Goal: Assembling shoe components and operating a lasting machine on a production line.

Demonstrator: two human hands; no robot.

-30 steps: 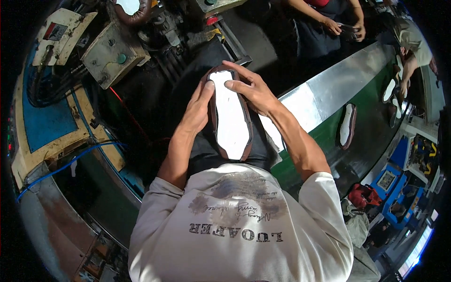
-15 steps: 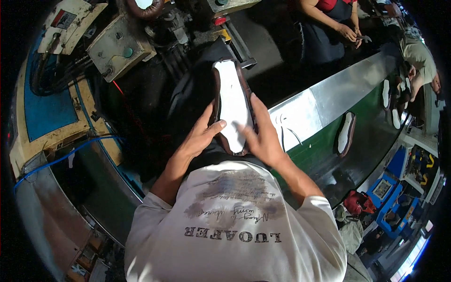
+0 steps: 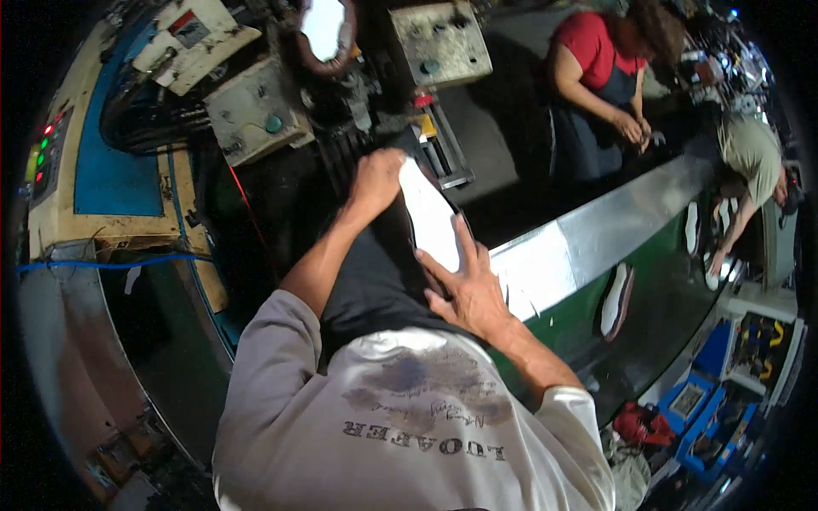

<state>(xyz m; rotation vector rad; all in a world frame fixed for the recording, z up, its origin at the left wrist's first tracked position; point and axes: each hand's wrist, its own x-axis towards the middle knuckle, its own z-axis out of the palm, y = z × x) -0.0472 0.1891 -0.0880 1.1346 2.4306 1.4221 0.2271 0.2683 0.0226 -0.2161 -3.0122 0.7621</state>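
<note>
A brown shoe lies bottom up above my lap, its white insole facing me and its far end tilted to the left. My left hand is closed over the left side of its far end, fingers curled at the edge. Along the near right part my right hand grips it, with some fingers spread over the white bottom and the thumb low at the near end. The shoe's underside is hidden.
Ahead stands a machine with control boxes and another brown shoe on it. To the right, a metal ledge edges a green belt carrying a shoe and others farther off. Two people work beyond. Blue trays sit at right.
My left hand has moved from the shoe's near left side to its far end. My right hand now spreads across the near part. At far right, a person reaches down to a shoe.
</note>
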